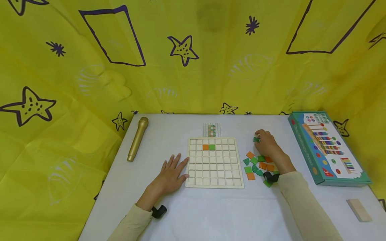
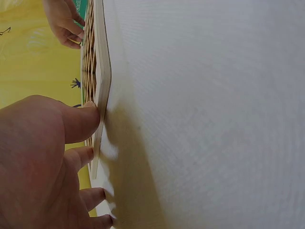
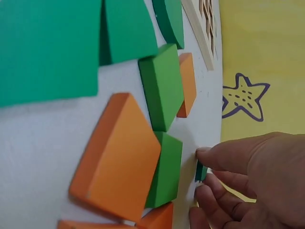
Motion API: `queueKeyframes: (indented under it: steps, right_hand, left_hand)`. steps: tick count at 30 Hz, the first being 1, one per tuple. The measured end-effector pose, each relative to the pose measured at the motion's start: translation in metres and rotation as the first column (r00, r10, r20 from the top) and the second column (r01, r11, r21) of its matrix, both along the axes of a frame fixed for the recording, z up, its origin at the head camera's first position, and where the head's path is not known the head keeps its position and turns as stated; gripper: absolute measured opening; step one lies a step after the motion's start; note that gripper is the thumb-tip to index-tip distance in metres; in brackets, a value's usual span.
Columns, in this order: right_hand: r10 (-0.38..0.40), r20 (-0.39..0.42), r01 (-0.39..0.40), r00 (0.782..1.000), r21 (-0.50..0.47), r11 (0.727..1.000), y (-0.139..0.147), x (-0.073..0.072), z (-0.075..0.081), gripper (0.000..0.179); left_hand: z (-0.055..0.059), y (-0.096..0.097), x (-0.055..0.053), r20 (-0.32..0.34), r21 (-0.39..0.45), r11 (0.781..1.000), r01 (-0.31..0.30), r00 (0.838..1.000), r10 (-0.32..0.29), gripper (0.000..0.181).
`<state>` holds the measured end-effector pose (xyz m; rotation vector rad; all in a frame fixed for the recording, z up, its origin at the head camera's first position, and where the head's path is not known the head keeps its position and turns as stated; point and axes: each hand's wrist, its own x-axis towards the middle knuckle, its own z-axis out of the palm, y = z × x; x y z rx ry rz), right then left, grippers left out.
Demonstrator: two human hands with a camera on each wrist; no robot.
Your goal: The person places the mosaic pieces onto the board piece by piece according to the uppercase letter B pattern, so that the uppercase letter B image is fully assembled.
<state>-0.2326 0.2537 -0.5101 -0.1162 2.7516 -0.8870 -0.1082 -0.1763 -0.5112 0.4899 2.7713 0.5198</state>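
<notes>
A wooden grid board point(image 1: 214, 184) lies mid-table, with an orange square tile point(image 1: 205, 147) and a green square tile point(image 1: 212, 147) side by side in its second row. My left hand point(image 1: 169, 174) rests beside the board with spread fingers; in the left wrist view the thumb point(image 2: 81, 123) touches the board's edge point(image 2: 103, 90). To the right of the board, my right hand point(image 1: 267, 144) pinches a small dark green tile point(image 3: 201, 171) between thumb and fingertips. Just nearer than that hand are loose tiles in orange point(image 1: 251, 176) and green point(image 1: 248, 169), several of them overlapping.
A small printed pattern card point(image 1: 212, 130) lies behind the board. On the left is a gold microphone point(image 1: 138, 139). A toy box point(image 1: 330, 150) stands at the right, with a pale wooden block point(image 1: 359, 210) nearer the front. Yellow patterned cloth point(image 1: 193, 83) hangs behind the table.
</notes>
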Motion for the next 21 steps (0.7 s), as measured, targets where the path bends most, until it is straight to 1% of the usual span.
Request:
queueKeyframes:
  steps: [6, 9, 13, 21]
  right_hand:
    - [0.02, -0.009, -0.02, 1.0, -0.044, 0.999, 0.0021, -0.0001, -0.0008, 0.035]
    - [0.014, 0.001, -0.014, 1.0, -0.061, 0.998, 0.0005, 0.0001, -0.001, 0.035]
    - [0.01, -0.001, -0.01, 1.0, -0.072, 0.997, -0.0009, -0.0002, -0.0019, 0.035]
    - [0.035, -0.035, -0.037, 0.999, -0.069, 0.997, -0.0039, 0.0024, -0.0052, 0.032]
  left_hand:
    - [-0.0002, 0.0004, -0.0003, -0.003, -0.003, 1.0, 0.0, 1.0, -0.001, 0.064]
    - [0.0004, 0.0009, -0.0005, -0.003, -0.007, 1.0, -0.001, 1.0, 0.001, 0.064]
    - [0.0007, 0.001, -0.0009, -0.003, -0.011, 1.0, -0.001, 1.0, 0.001, 0.064]
    - [-0.003, -0.0001, -0.0012, 0.002, -0.013, 1.0, -0.004, 1.0, 0.004, 0.064]
